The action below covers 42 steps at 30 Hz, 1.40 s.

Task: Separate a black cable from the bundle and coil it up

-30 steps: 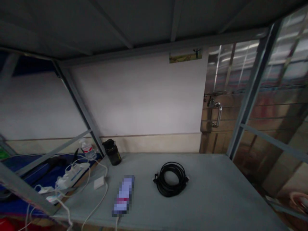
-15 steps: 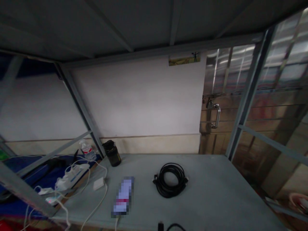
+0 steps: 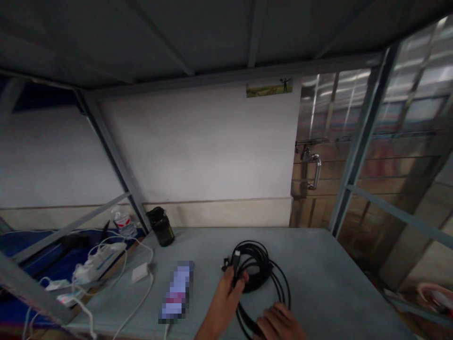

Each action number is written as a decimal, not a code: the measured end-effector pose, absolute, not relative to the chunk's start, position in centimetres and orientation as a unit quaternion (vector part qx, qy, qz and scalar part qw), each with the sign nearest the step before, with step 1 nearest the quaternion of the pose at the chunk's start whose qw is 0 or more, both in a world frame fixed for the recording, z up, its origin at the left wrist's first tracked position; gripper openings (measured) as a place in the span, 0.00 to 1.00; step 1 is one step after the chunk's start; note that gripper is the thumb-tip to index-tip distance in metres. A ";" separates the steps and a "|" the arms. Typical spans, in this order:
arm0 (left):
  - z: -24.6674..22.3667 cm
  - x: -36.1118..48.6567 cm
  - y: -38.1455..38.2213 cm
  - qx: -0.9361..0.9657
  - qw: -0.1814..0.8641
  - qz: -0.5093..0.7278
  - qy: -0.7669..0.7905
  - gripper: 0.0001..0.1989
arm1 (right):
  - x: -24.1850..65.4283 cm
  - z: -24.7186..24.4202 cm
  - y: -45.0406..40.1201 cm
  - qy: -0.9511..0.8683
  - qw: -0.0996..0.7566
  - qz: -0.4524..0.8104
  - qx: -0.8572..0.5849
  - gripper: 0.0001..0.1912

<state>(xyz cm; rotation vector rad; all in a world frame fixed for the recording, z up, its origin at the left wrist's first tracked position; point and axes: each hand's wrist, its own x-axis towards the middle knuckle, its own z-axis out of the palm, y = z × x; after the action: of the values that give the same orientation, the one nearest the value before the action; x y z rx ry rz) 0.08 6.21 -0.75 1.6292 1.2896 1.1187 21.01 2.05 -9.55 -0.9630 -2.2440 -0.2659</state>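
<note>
From where I watch, my left hand [image 3: 226, 300] comes up from the bottom edge of the head view with its fingers [image 3: 239, 279] clenched around a length of thin black cable [image 3: 264, 295]; the cable's dark plug end [image 3: 236, 258] stands up just above the fist, near the far-left part of the loops; my right hand [image 3: 278, 323] sits low at the bottom edge, palm down, its fingers curled over a bundle of strands, though I cannot tell from this angle whether they truly grip or merely press on them.

The cable itself lies as a loose coil on the flat pale grey tabletop [image 3: 318, 278], roughly at the middle of the surface; the tighter rings lie toward the far side, and wider loops spread out on the right toward my right hand.

Left of my left hand lies a flat oblong device with a blurred bright face [image 3: 176, 293], apart from the coil; a white lead runs from its near end; further back, near the wall, stands a small dark cylindrical container [image 3: 161, 226], close to a slanted grey metal frame post [image 3: 113, 156]; beyond the table's left edge a white power strip with white leads [image 3: 97, 262] rests on something blue, and a clear plastic bottle with a red label [image 3: 122, 221] stands behind it.

On the right a metal door with a curved steel handle [image 3: 316, 172] adjoins the pale wall.
</note>
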 end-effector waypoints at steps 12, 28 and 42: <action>-10.4 -0.7 20.3 0.676 0.208 0.407 0.578 0.20 | 24.7 -8.8 19.4 -0.862 0.256 0.075 -0.430 0.17; -10.0 -0.5 19.8 0.670 0.231 0.408 0.575 0.12 | 25.7 -11.7 20.6 -0.842 0.387 0.202 -0.316 0.22; -11.2 -0.6 20.0 0.674 0.204 0.385 0.597 0.28 | 26.4 -11.1 20.5 -0.837 0.380 0.227 -0.322 0.31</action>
<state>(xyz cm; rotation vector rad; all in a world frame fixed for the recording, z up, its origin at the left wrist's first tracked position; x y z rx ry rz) -0.57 19.99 -11.15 1.8796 1.6652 1.0746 26.42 20.50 -11.14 -0.8222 -2.1376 0.5807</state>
